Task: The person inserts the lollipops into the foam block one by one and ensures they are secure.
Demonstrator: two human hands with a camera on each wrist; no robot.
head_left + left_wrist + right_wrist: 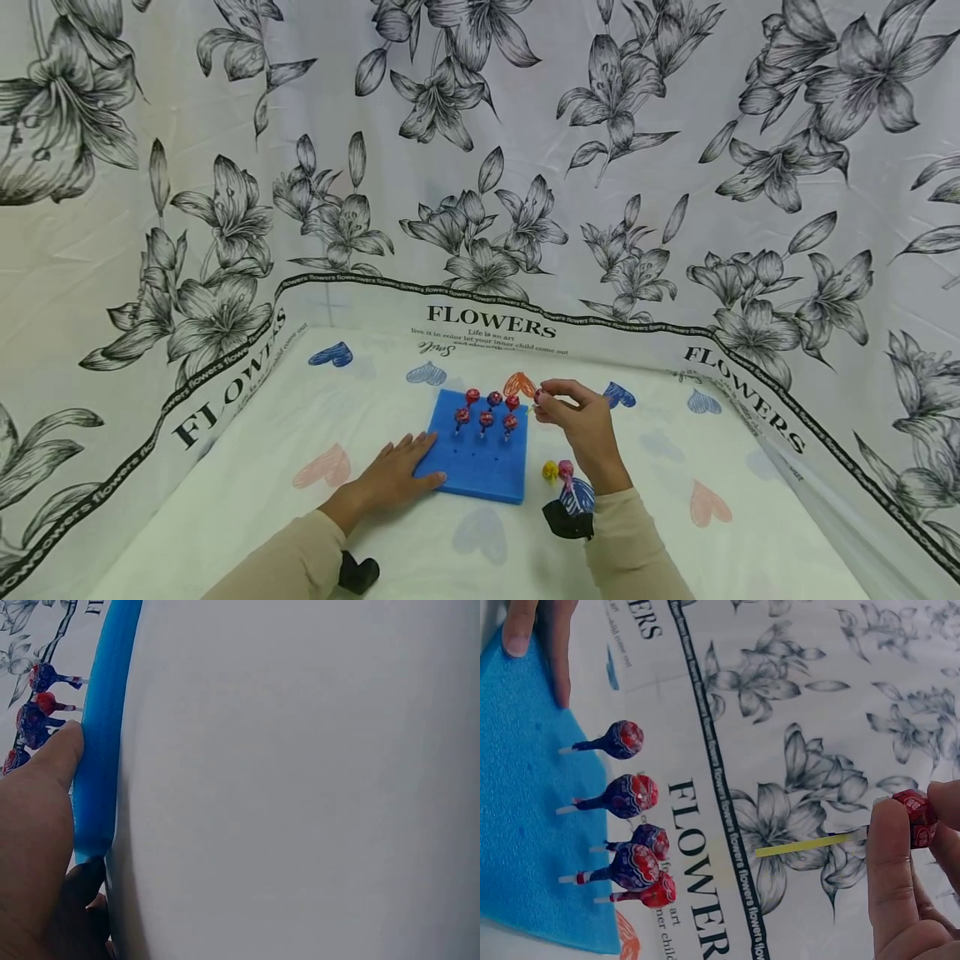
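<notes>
My right hand (583,423) pinches a lollipop (922,829) by its dark red wrapped head, between thumb and fingers. Its yellow stick (802,847) points away from the fingers, toward the blue foam board (480,479) in the right wrist view. In the head view this hand is just off the board's far right corner. Across the board's left edge rests my left hand (390,477), fingers extended and thumb on the top face. Several red and blue wrapped lollipops (632,795) stand in two rows in the board, sticks down. Small holes show in front of them.
A yellow lollipop (551,471) and a pink lollipop (566,470) lie right of the board, below my right wrist. The white cloth (420,550) is printed with hearts. Behind the table hangs a flower-patterned curtain (480,217).
</notes>
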